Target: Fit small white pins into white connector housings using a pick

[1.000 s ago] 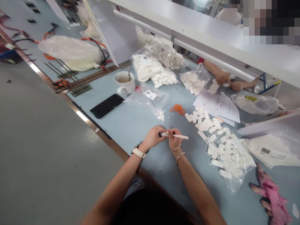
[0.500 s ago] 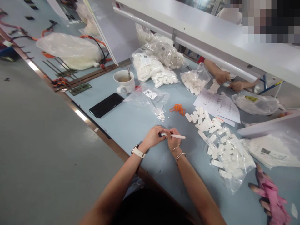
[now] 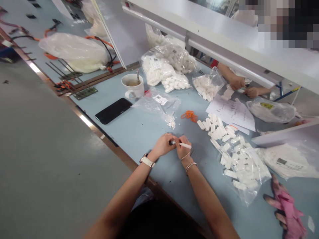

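Over the pale blue table, my left hand (image 3: pixel 163 144) pinches a small dark part (image 3: pixel 172 142) between its fingertips. Right beside it, fingertips almost touching, my right hand (image 3: pixel 183 149) grips a thin white stick (image 3: pixel 185 145) whose tip meets the dark part. A little heap of tiny white pieces (image 3: pixel 171 123) lies just beyond my hands, at the mouth of a clear bag (image 3: pixel 157 103). To my right sit loose white plastic housings (image 3: pixel 216 129) and an open bag of them (image 3: pixel 245 167).
A black phone (image 3: pixel 113 111) and a white mug (image 3: pixel 133 86) stand at the left. Orange clips (image 3: pixel 189 116), paper sheets (image 3: pixel 231 113) and more bags of white parts (image 3: pixel 164 74) lie farther back. Another person's hands (image 3: pixel 243 86) work across the table. Pink gloves (image 3: pixel 289 205) lie at the right edge.
The white stick shows shorter beyond my right hand than before. Both hands stay in the same spot on the table.
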Tool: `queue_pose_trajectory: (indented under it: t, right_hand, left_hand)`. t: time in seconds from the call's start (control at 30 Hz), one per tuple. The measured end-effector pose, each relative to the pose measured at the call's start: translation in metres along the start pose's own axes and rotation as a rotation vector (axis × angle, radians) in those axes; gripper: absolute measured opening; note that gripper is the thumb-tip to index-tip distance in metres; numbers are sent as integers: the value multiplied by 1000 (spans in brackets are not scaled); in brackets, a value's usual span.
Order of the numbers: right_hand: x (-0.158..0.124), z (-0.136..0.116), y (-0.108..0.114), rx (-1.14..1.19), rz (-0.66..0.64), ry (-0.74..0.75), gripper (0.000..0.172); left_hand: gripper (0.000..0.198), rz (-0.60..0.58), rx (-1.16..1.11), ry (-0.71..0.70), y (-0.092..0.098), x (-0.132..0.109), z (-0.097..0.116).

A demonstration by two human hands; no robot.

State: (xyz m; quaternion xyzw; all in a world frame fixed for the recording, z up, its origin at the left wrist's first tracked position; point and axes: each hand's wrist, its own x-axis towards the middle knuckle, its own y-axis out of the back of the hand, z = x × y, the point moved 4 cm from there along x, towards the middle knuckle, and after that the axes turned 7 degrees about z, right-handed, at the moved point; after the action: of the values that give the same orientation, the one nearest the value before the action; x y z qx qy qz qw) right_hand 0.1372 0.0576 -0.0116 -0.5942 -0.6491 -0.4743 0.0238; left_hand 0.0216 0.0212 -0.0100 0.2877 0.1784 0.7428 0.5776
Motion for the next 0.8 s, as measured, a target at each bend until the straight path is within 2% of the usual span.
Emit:
queue_pose_trajectory:
  t: [0.23,0.8]
  right_hand:
    - [0,9,9,158,63,-212,50]
    - [1,4,9,136,66,-173,51]
  left_hand:
    - [9,31,5,-21,0,-1,-1]
    - [6,30,12,-12,1,-1,0]
